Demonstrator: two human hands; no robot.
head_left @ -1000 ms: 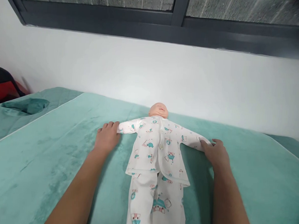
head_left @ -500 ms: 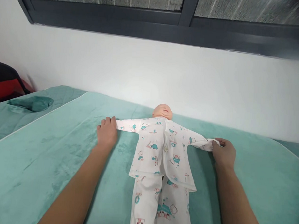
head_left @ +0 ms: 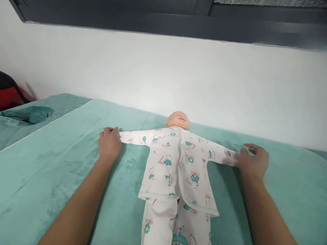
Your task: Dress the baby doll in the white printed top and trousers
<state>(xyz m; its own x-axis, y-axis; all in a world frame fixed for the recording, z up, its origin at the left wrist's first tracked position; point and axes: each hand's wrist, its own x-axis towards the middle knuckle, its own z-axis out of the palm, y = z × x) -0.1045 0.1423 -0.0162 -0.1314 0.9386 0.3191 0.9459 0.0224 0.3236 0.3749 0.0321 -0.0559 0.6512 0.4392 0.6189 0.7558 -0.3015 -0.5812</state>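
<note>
A baby doll lies on its back, its bald head near the wall. It wears a white printed baby jacket and matching trousers. Both sleeves are stretched out sideways, and one jacket button shows at the chest. My left hand is closed at the cuff of the left-hand sleeve, fingers curled over its end. At the cuff of the right-hand sleeve is my right hand, fingers bent around the end and one finger lifted. The doll's own hands are hidden.
A teal padded sheet covers the surface under the doll. A white wall rises right behind the head, below a dark window frame. A folded teal cloth and a red and black item are at the left.
Both hands have moved outward, drawing the sleeves straighter. The right-hand sleeve, twisted before, now lies smoother and wider. The view has tipped down slightly.
</note>
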